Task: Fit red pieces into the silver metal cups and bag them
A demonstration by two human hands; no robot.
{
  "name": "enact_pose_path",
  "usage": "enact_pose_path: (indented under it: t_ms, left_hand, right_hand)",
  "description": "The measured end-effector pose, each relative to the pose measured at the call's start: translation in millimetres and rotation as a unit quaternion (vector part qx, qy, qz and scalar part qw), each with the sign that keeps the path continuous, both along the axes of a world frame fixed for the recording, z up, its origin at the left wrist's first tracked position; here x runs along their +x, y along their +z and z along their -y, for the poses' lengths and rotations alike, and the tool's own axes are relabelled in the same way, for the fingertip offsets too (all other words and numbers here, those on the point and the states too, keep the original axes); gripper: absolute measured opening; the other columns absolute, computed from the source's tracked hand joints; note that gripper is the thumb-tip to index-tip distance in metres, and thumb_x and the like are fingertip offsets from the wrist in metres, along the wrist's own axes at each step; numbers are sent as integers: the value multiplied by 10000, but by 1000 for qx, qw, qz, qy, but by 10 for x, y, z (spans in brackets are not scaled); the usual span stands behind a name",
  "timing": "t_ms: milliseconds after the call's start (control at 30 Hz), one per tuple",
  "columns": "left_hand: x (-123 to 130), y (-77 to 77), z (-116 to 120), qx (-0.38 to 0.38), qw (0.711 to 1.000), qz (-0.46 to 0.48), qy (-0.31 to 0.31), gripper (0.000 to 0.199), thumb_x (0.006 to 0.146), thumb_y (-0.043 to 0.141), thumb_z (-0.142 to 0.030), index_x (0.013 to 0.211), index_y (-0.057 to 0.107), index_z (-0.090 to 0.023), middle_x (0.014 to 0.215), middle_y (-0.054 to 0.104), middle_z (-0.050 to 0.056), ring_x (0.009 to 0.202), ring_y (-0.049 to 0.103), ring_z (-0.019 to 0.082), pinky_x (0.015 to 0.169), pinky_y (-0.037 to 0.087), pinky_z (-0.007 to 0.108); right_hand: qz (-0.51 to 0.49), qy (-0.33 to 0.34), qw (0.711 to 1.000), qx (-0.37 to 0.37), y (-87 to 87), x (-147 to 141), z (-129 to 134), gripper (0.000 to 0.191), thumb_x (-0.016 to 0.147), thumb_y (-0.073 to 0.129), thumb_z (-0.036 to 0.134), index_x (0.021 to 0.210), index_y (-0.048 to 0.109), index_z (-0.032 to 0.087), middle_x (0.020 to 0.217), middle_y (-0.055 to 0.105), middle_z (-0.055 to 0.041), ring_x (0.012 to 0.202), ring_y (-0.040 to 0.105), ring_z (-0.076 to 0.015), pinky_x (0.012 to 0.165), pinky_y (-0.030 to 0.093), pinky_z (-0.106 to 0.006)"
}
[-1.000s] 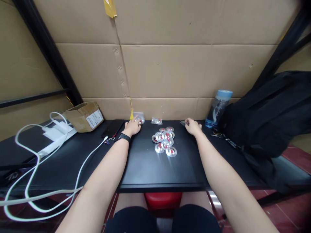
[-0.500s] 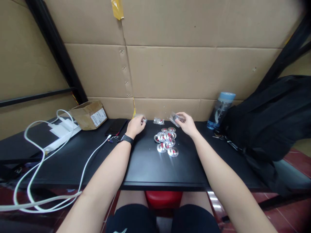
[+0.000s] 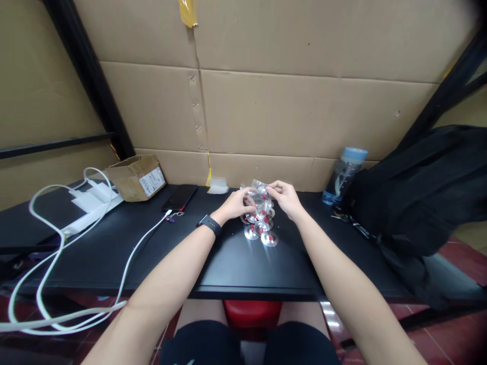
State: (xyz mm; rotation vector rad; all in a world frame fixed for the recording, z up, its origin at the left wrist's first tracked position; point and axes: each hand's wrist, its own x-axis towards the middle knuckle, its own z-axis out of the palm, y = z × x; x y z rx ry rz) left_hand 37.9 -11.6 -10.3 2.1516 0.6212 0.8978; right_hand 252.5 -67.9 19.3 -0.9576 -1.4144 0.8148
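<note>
Several shiny silver discs with red centres [image 3: 269, 239] lie in an overlapping cluster on the black desk. My left hand [image 3: 236, 204] hovers over the cluster's left side, its fingers closed on a small clear plastic bag [image 3: 264, 207]. Facing it, my right hand [image 3: 285, 197] pinches another clear bag [image 3: 258, 185] with a silver disc seemingly inside. The two bags come close together above the discs, and their edges are hard to separate. A stack of clear bags [image 3: 218, 186] rests by the cardboard wall, left of my left hand.
To the left are an open cardboard box [image 3: 133, 180], a phone [image 3: 179, 197] on a white cable, and a white power strip [image 3: 95, 205]. On the right, a blue-lidded bottle [image 3: 344, 175] stands beside a black backpack [image 3: 422, 187]. Cardboard [image 3: 266, 111] walls off the back.
My left hand has moved right from the bag stack to above the discs, bringing a clear bag. My right hand has shifted slightly left with its bag, towards the left hand.
</note>
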Motion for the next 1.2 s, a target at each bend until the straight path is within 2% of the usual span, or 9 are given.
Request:
enact_pose_path:
  t_ms: [200,367,533,733,933,1000,1067,1133,1200]
  left_hand:
    - [41,-31,-6,-1,1000,10,0,662,744,784,-193,1359,543,-153,905,777,71,779,745,198,777,586,327]
    - [72,24,79,14,1000,3,18,652,763,751,-187,1375,531,-139,904,778,74,768,737,204,790,587,342]
    - [80,56,121,82,995,-16,58,636,738,754,-178,1350,581,-198,1035,755,64,870,722,215,843,571,350]
    - [90,39,118,43,999,-14,10,744,691,705,-84,1403,525,-205,971,721,42,768,692,174,717,559,291]
    - [77,102,175,11,999,-23,-23,848,669,712,-87,1469,462,-212,1079,710,72,877,708,192,782,572,306]
    - [83,126,197,27,999,-21,-7,800,695,729,-124,1453,490,-216,1152,712,86,984,703,220,860,567,332]
    - [103,141,202,34,999,8,26,646,778,726,-210,1399,549,-218,1178,720,88,1044,695,235,904,558,348]
    - [129,145,185,33,997,40,63,403,879,672,-311,1267,647,-206,1133,740,87,1004,706,232,887,562,350]
    - [151,145,155,32,993,65,90,270,931,624,-373,1103,717,-187,1061,759,87,938,713,227,857,567,347]
  right_hand:
    - [-95,12,994,-49,13,-22,-5,419,682,859,537,891,786,181,906,791,-79,834,719,-225,803,564,-354]
    - [-159,32,984,-68,36,-66,27,348,698,853,462,914,812,192,1052,797,-106,991,731,-267,906,564,-389]
    - [-133,24,988,-70,18,-88,24,327,739,826,466,929,800,201,1122,784,-116,1094,724,-297,909,573,-403]
    - [-154,-16,987,-49,-4,-99,-13,385,701,861,487,941,800,193,1096,790,-122,1069,729,-298,841,583,-384]
    - [-89,-77,993,4,-25,-97,-31,424,770,793,540,1028,806,204,1093,792,-95,1041,727,-284,873,581,-405]
    - [-32,-103,993,55,-9,-95,-13,379,812,756,531,1018,815,218,1106,789,-81,1083,714,-281,954,561,-414]
    - [11,-115,988,98,16,-99,11,338,848,723,515,1007,818,232,1127,781,-74,1116,703,-276,1008,540,-416]
    - [19,-112,988,106,41,-109,32,328,858,710,508,1015,813,239,1127,778,-74,1093,711,-276,997,548,-419]
    - [9,-95,991,93,57,-120,49,344,833,739,495,1057,795,240,1111,779,-77,1036,726,-272,957,568,-416]
